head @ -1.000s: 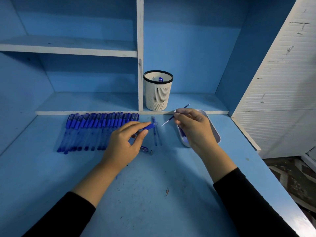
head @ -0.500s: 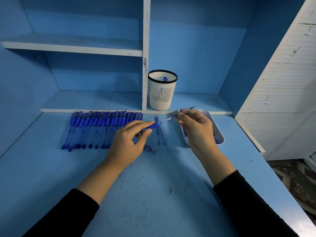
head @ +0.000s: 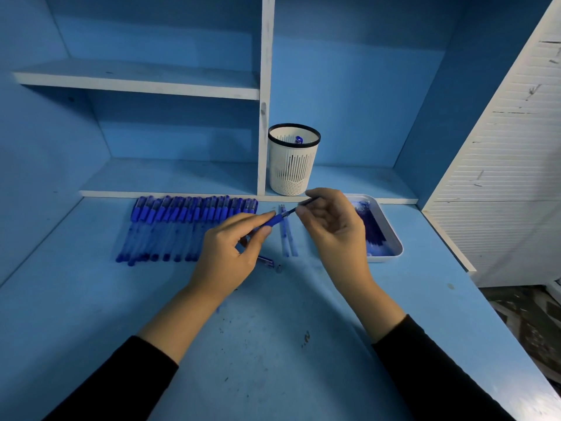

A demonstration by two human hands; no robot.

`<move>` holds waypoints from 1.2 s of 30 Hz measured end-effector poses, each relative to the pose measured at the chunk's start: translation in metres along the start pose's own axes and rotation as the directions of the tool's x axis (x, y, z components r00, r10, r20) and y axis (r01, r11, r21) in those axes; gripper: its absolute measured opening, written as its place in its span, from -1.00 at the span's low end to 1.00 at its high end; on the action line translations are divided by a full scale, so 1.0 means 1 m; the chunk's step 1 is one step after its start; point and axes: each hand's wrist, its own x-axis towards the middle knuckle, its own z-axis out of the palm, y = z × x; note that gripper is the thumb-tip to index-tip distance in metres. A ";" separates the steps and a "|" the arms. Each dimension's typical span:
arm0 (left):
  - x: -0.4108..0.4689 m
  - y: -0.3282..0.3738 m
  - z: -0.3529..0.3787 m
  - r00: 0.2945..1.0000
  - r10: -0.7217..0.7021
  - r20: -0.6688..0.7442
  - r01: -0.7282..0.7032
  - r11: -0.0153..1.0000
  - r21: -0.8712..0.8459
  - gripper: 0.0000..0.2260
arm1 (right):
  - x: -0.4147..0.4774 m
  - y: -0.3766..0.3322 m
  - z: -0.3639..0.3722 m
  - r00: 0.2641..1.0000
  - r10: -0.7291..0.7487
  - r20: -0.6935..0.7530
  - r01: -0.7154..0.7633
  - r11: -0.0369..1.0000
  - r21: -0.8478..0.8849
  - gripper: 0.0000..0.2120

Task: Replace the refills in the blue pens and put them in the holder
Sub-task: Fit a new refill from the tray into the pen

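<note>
Just one pen [head: 298, 140] is being kept in the holder [head: 293, 168] so far. In front of it, a refill [head: 291, 210] is being pinched by the right hand [head: 334, 229], barrel [head: 273, 220] being gripped by the left hand [head: 227, 256]; whole row [head: 188, 229] being left waiting.

The left sleeve [head: 115, 381] and right sleeve [head: 440, 375] are long, plain and black, possibly knitted. Their cuffs end at mid-forearm, well on the near side of the white holder [head: 294, 159]. The left hand [head: 230, 253] and right hand [head: 334, 229] are bare.

Slotted white plastic holder [head: 294, 165] with black rim. Scuffed matt blue painted desk [head: 273, 344]. Glossy white plastic tray [head: 391, 253].
</note>
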 end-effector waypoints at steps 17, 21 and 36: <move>-0.007 0.000 -0.012 0.999 -0.039 0.032 0.039 0.999 0.020 -0.78 | 0.003 0.003 -0.006 0.968 -0.043 0.247 0.102 0.968 -0.228 -0.90; -0.008 0.002 -0.016 0.998 -0.054 0.027 0.053 0.998 0.021 -0.78 | 0.002 -0.003 -0.005 0.951 0.112 0.288 -0.094 0.993 -0.076 -0.81; -0.007 -0.005 -0.029 0.995 -0.093 0.019 0.092 0.994 0.052 -0.80 | -0.013 0.012 -0.007 0.827 0.153 0.540 0.226 0.790 -0.570 -0.93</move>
